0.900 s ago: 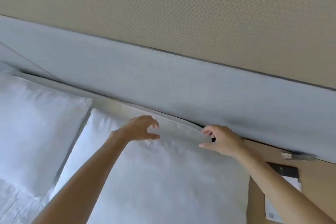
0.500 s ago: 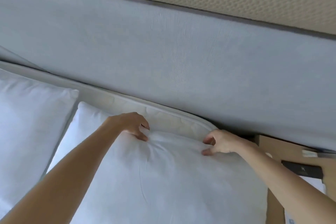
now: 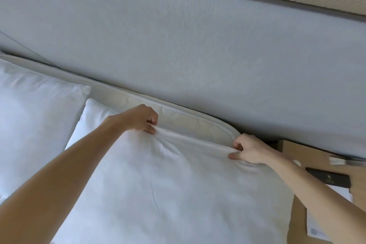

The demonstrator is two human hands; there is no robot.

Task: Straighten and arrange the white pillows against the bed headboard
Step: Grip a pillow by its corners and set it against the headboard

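Both hands, left hand (image 3: 141,118) and right hand (image 3: 248,149), pinch the plump white fabric pillow's (image 3: 168,194) top edge at frame centre. Thin pinches could slip, dropping it crooked against the grey upholstered headboard (image 3: 198,45).

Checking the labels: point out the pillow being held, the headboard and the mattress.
pillow (image 3: 168,194), head view, its front face
headboard (image 3: 198,45), head view, its grey middle
mattress (image 3: 190,123), head view, its top edge

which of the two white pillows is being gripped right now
The right-hand white pillow, nearest the brown nightstand: both hands, left and right, pinch its top edge. The left-hand white pillow lies untouched.
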